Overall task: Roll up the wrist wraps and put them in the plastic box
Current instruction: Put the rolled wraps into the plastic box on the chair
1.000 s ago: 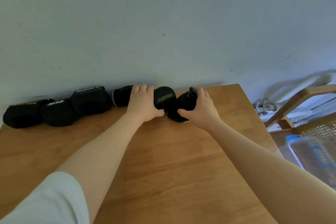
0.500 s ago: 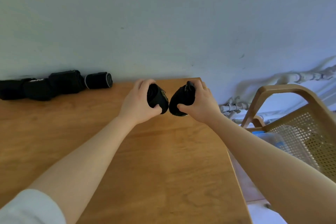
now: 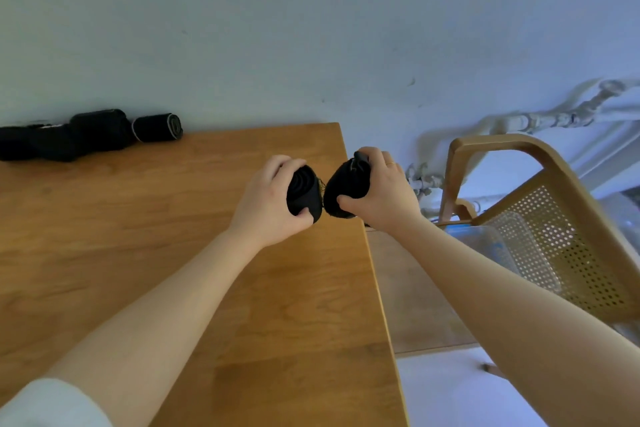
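**Two rolled wraps held above the table's right edge**

The left hand (image 3: 273, 203) is gripping one rolled wrap (image 3: 304, 193); the right hand (image 3: 379, 192) is gripping another (image 3: 346, 189). The plastic box (image 3: 485, 236) is sitting lower right beyond that edge, nearer the right hand.

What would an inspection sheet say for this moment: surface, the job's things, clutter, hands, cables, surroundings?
Surface: wooden table, against a pale wall.
Job's things: one rolled wrap gripped in the left hand, another rolled wrap gripped in the right hand, both held near the table's right edge. More black wraps lie in a row along the wall at the far left. The clear plastic box sits on the chair to the right.
Clutter: nothing seen.
Hands: both curled round their rolls.
Cables: nothing seen.
Surroundings: wooden chair with a perforated back; pipes along the wall.
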`<act>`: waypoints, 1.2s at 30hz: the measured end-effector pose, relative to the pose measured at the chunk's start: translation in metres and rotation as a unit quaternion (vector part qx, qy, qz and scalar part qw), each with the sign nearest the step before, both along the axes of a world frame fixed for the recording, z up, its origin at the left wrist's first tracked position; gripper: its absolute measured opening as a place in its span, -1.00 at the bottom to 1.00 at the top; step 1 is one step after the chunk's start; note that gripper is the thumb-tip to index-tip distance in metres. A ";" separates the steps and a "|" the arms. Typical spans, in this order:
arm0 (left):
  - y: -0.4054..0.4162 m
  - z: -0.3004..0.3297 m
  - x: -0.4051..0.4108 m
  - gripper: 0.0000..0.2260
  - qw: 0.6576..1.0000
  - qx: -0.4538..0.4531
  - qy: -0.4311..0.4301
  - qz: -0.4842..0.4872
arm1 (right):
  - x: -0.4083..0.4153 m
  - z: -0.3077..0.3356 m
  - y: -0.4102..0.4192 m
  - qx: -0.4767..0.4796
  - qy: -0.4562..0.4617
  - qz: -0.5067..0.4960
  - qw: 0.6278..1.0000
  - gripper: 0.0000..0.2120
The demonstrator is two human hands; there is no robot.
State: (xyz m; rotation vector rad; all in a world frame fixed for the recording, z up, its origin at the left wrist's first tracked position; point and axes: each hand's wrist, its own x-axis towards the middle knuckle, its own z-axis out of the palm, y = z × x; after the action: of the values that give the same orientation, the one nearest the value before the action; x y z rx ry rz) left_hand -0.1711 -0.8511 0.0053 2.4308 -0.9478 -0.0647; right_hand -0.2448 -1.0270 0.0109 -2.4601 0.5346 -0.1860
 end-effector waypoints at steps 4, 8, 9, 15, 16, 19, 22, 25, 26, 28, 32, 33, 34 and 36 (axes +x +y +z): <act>-0.033 0.004 -0.020 -0.34 0.999 0.007 -0.001 -0.041 | -0.036 -0.003 -0.026 -0.015 0.001 -0.025 1.000 -0.35; -0.088 0.006 -0.046 -0.32 0.996 0.016 0.002 -0.083 | -0.077 -0.004 -0.076 -0.027 0.014 -0.065 0.997 -0.34; -0.105 0.004 -0.053 -0.32 0.995 0.016 0.001 -0.097 | -0.088 -0.005 -0.093 -0.030 0.014 -0.076 0.997 -0.34; -0.220 -0.025 -0.110 -0.35 0.990 0.033 0.031 -0.134 | -0.146 -0.023 -0.209 -0.019 0.038 -0.119 0.992 -0.34; -0.236 -0.031 -0.120 -0.35 0.988 0.041 0.036 -0.144 | -0.155 -0.028 -0.224 -0.020 0.047 -0.116 0.992 -0.35; -0.276 -0.056 -0.146 -0.36 0.986 0.053 0.058 -0.147 | -0.181 -0.049 -0.264 -0.028 0.085 -0.103 0.991 -0.35; -0.308 -0.084 -0.167 -0.37 0.982 0.081 0.095 -0.138 | -0.209 -0.079 -0.295 -0.017 0.128 -0.103 0.986 -0.35; -0.333 -0.125 -0.189 -0.37 0.972 0.123 0.140 -0.143 | -0.232 -0.118 -0.315 -0.008 0.175 -0.101 0.979 -0.34; -0.341 -0.140 -0.196 -0.36 0.967 0.139 0.156 -0.145 | -0.238 -0.131 -0.320 -0.005 0.189 -0.091 0.978 -0.34; -0.354 -0.171 -0.209 -0.36 0.958 0.170 0.183 -0.141 | -0.247 -0.162 -0.327 0.002 0.218 -0.068 0.974 -0.35; -0.373 -0.233 -0.220 -0.38 0.951 0.209 0.196 -0.112 | -0.251 -0.226 -0.333 0.002 0.245 -0.032 0.969 -0.39; -0.376 -0.247 -0.221 -0.39 0.951 0.216 0.199 -0.099 | -0.250 -0.240 -0.334 0.001 0.249 -0.025 0.968 -0.41; -0.379 -0.260 -0.223 -0.40 0.950 0.222 0.200 -0.088 | -0.247 -0.254 -0.336 0.003 0.253 -0.017 0.967 -0.42; -0.383 -0.283 -0.226 -0.40 0.947 0.243 0.195 -0.075 | -0.243 -0.277 -0.340 0.000 0.269 0.007 0.963 -0.42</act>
State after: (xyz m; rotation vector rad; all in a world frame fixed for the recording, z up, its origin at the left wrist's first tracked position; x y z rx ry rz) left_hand -0.3966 -1.2345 -0.2779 2.6169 -1.0141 -0.8971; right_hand -0.4880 -1.3668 -0.2664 -2.5037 0.7389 0.5036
